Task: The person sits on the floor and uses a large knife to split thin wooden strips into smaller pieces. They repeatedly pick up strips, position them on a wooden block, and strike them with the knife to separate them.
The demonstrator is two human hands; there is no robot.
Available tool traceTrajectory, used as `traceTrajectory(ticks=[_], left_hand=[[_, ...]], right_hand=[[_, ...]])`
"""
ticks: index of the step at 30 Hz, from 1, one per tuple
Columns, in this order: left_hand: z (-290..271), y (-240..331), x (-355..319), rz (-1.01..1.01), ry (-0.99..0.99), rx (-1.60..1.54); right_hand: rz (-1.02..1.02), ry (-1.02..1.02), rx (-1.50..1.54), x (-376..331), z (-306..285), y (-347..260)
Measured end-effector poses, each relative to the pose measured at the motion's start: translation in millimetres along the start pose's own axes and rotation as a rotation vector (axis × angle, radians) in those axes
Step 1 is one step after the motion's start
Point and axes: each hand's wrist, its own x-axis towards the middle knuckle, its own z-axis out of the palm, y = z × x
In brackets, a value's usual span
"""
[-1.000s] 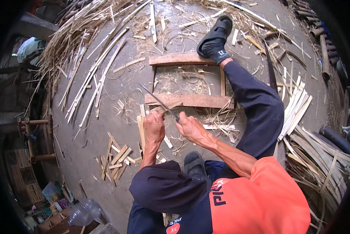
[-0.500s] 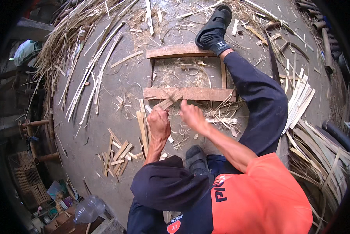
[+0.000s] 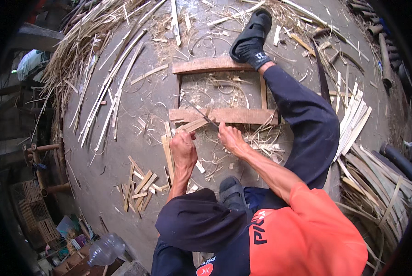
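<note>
**Head view: two hands work a bamboo piece with a blade on a wooden frame**

Head camera looks down on a short bamboo piece lying at an angle, its far end against the near crossbar of a wooden frame that rests on the concrete floor. The left hand is clenched around the near end of that bamboo piece. The right hand is closed around the handle of a thin knife, whose blade runs up and to the left across the crossbar and meets the bamboo piece near its far end.

Just beside the left hand, a few split bamboo slats lie lengthwise on the floor. Curled shavings are scattered close to the right hand and inside the frame. Further toward the lower left sits a loose heap of short offcuts.

Beyond the frame, the person's right leg in dark trousers stretches out, and the foot in a black sandal presses on the far crossbar. The other sandal shows just below the hands. An orange shirt fills the lower right.

Long bamboo strips lie in bundles at the upper left, flat pale strips are stacked at the right, and a clear plastic bottle lies at the lower left.
</note>
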Motion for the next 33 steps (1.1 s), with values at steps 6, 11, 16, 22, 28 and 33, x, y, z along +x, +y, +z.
traceTrajectory(ticks=[6, 11, 16, 22, 28, 33], left_hand=[[5.5, 2.5, 5.5, 0.011, -0.015, -0.044], [8.2, -0.6, 4.3, 0.029, -0.001, 0.019], [5.9, 9.6, 13.2, -0.023, -0.019, 0.100], [2.9, 1.7, 14.1, -0.008, -0.038, 0.042], [6.6, -6.7, 10.8, 0.057, -0.038, 0.078], [3.3, -2.6, 17.0, 0.028, -0.040, 0.091]], right_hand=[[0.012, 0.047, -0.036, -6.9, -5.1, 7.8], [0.134, -0.141, 0.137, -11.2, -19.2, -18.7], [0.252, -0.153, 0.240, -7.8, -1.0, 10.3], [0.200, -0.003, 0.055, -7.6, 25.8, 28.3], [0.209, -0.151, 0.202, -24.3, -11.5, -4.6], [0.152, -0.090, 0.133, -20.1, -3.4, 12.2]])
